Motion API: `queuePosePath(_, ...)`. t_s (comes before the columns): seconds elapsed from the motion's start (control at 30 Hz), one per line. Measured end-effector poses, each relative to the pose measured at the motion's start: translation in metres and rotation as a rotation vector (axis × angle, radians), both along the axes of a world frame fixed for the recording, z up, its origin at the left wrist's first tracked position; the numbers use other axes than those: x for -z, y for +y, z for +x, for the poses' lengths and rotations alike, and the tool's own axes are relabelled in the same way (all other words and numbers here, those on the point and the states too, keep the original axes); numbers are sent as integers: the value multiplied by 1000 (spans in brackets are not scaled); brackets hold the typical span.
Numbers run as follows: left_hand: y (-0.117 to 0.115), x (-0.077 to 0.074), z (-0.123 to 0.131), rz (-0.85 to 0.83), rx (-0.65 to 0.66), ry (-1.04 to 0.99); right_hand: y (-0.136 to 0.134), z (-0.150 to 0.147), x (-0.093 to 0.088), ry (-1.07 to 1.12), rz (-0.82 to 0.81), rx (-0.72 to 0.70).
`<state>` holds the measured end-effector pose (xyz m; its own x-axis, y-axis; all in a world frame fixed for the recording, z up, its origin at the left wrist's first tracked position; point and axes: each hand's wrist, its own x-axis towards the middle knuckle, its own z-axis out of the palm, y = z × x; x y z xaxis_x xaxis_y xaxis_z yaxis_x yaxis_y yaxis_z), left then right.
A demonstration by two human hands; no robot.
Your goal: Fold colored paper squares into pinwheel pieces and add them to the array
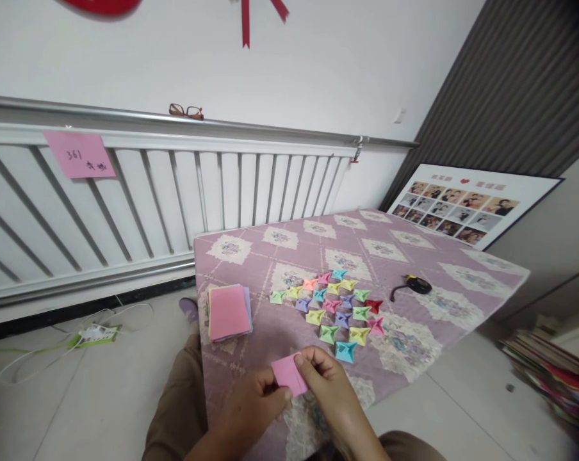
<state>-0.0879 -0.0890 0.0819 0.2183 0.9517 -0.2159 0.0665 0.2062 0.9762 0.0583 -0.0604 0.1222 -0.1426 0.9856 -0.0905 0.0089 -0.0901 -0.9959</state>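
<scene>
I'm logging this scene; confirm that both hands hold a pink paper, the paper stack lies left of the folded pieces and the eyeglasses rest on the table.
Not the table: the head view shows the eyeglasses up at the pipe above the radiator. The left hand and right hand hold a pink paper, with the paper stack left of the folded pieces.

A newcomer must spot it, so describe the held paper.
Find the purple flowered table. Over its near side, the left hand and right hand hold a small pink paper. Unlike the pink-topped stack and the folded papers, it alone is held.
</scene>
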Motion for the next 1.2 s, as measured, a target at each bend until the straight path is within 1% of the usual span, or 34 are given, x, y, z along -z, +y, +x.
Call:
queuePosePath(0.1,-1,9,4,-23,-66,25,2,-1,5,0,-12,21)
queuePosePath(0.17,-1,12,6,-9,-76,50,4,-3,11,-6,-22,39)
queuePosePath(0.23,-2,14,7,-6,-61,65,6,-4,20,-11,-46,52)
queuePosePath(0.3,-4,19,6,-41,-29,69,8,-5,32,-33,-85,35)
queuePosePath(0.37,-7,28,1,-92,22,76,11,-4,45,-87,-111,-3)
queuePosePath(0.43,-9,41,-9,-114,73,104,12,-3,57,-157,-117,-51)
queuePosePath(0.47,-9,47,-16,-109,75,136,12,-2,62,-198,-107,-78)
queuePosePath(0.5,-9,53,-22,-63,44,206,13,-2,67,-239,-92,-107)
queuePosePath(0.53,-7,58,-28,15,-36,305,13,-2,70,-276,-73,-132)
queuePosePath(0.57,-5,61,-34,63,-75,374,13,-2,73,-307,-53,-152)
queuePosePath(0.63,0,62,-39,132,-120,489,15,-3,77,-347,-22,-176)
queuePosePath(0.7,6,57,-37,184,-120,581,17,-4,80,-368,-3,-180)
queuePosePath(0.8,14,48,-25,265,-32,668,19,-5,84,-423,38,-186)
queuePosePath(0.87,18,46,-17,273,22,736,19,-4,86,-472,70,-182)
queuePosePath(1.0,21,47,-10,270,77,903,19,5,90,-572,150,-137)
queuePosePath(1.1,23,46,-10,249,110,945,19,16,94,-674,281,-101)
queuePosePath(1.2,23,44,-11,242,128,944,18,25,100,-814,437,-98)
